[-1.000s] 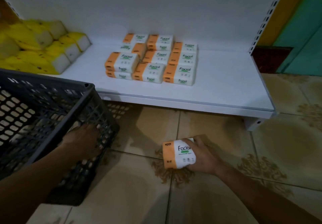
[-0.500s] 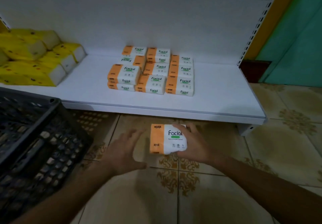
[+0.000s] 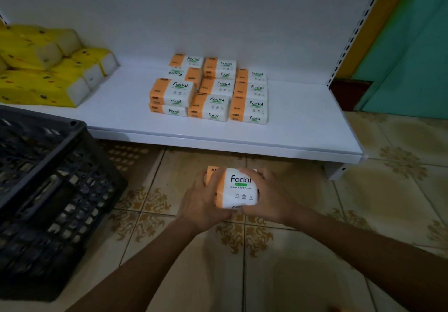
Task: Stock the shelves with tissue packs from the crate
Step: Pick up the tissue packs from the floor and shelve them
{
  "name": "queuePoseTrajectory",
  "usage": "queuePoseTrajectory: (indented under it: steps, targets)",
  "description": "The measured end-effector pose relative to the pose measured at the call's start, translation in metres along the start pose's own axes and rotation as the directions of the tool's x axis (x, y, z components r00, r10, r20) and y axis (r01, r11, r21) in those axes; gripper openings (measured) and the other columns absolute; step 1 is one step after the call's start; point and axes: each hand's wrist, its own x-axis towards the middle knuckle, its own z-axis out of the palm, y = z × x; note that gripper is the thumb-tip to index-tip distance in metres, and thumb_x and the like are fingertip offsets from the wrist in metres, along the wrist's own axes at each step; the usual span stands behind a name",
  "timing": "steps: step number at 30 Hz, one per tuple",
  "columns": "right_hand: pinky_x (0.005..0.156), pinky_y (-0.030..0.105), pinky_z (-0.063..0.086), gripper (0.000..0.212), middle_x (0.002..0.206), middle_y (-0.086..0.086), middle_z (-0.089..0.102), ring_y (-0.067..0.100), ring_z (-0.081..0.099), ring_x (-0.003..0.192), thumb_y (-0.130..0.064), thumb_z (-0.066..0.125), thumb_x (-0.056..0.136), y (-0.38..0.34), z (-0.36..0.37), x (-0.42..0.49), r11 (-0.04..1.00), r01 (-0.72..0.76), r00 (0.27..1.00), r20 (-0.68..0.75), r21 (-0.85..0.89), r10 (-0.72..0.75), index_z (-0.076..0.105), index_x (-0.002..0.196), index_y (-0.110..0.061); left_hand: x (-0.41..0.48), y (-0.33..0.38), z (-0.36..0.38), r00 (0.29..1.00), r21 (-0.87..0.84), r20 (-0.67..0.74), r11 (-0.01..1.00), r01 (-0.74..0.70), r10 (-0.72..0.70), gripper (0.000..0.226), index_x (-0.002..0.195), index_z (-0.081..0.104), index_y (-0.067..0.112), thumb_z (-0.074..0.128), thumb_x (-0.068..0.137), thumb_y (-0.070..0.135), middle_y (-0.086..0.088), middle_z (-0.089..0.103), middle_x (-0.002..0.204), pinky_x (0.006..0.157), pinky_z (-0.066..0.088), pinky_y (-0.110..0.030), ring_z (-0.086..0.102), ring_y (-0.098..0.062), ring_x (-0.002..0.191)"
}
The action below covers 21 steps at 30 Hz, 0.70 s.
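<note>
So the Facial tissue pack (image 3: 238,189) is low in the center of the frame, held up over the patterned floor tiles (image 3: 378,202) just in front of the shelf edge, white face with the green logo up and an orange end toward the left. Both hands are on it: the left hand (image 3: 203,202) wraps the orange end and the right hand (image 3: 269,197) grips the white end, fingers curled over the top edge. Above that, mid-frame, the white bottom shelf (image 3: 303,127) already has a cluster of matching orange-and-white packs (image 3: 211,88) stacked in about 3 columns, some 2 high. Upper left of the frame on the same shelf there's a heap of yellow tissue packs (image 3: 46,74). The dark plastic crate (image 3: 48,190) sits on the floor at the left, well apart from the hands.
</note>
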Motion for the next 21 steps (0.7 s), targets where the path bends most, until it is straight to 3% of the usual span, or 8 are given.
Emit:
queuePoseTrajectory:
  steps: [5, 11, 17, 19, 21]
  targets:
    - [0.091, 0.024, 0.039, 0.090, 0.130, 0.004, 0.033, 0.015, 0.039, 0.112, -0.036, 0.079, 0.070, -0.001, -0.003, -0.009, 0.998, 0.016, 1.000, 0.004, -0.055, -0.016, 0.028, 0.143, -0.022, -0.001, 0.003, 0.003, 0.999, -0.071, 0.038, 0.997, -0.017, 0.020, 0.110, 0.143, 0.023, 0.023, 0.080, 0.054, 0.053, -0.007, 0.025, 0.141, 0.076, 0.042, -0.027, 0.045, -0.023, 0.112]
    - [0.088, 0.016, 0.040, 0.092, 0.132, 0.000, 0.031, 0.005, 0.038, 0.111, -0.031, 0.081, 0.067, 0.013, 0.014, -0.035, 0.988, -0.055, 0.997, -0.048, 0.144, 0.062, 0.029, 0.142, -0.022, -0.008, 0.016, 0.018, 0.996, -0.106, 0.087, 0.994, -0.020, 0.030, 0.099, 0.138, 0.029, 0.026, 0.083, 0.058, 0.045, -0.006, 0.023, 0.141, 0.081, 0.049, -0.030, 0.045, -0.023, 0.113]
    - [0.086, 0.005, 0.038, 0.089, 0.125, -0.009, 0.039, -0.008, 0.042, 0.112, -0.026, 0.079, 0.066, -0.002, 0.013, -0.009, 0.931, -0.018, 0.985, -0.153, 0.363, 0.079, 0.032, 0.141, -0.022, 0.012, 0.014, -0.010, 0.999, -0.119, -0.036, 0.993, 0.022, -0.026, 0.095, 0.138, 0.031, 0.026, 0.081, 0.060, 0.047, -0.004, 0.027, 0.137, 0.077, 0.044, -0.026, 0.043, -0.021, 0.114]
    - [0.087, 0.011, 0.044, 0.086, 0.129, -0.006, 0.043, -0.005, 0.046, 0.113, -0.024, 0.079, 0.067, -0.017, 0.008, 0.007, 0.897, -0.027, 0.985, -0.140, 0.441, 0.099, 0.035, 0.140, -0.024, 0.022, 0.005, -0.033, 0.995, -0.121, -0.089, 0.992, -0.047, 0.036, 0.094, 0.135, 0.037, 0.021, 0.082, 0.057, 0.048, -0.006, 0.029, 0.137, 0.077, 0.039, -0.024, 0.044, -0.023, 0.114]
    - [0.091, 0.025, 0.049, 0.083, 0.131, -0.008, 0.046, 0.001, 0.048, 0.116, -0.027, 0.082, 0.069, -0.033, 0.003, 0.027, 0.893, -0.035, 0.982, -0.152, 0.449, 0.115, 0.038, 0.139, -0.029, 0.033, -0.008, -0.057, 0.989, -0.135, -0.135, 0.987, -0.087, 0.069, 0.094, 0.135, 0.039, 0.019, 0.081, 0.056, 0.048, -0.009, 0.028, 0.140, 0.082, 0.035, -0.023, 0.041, -0.022, 0.117]
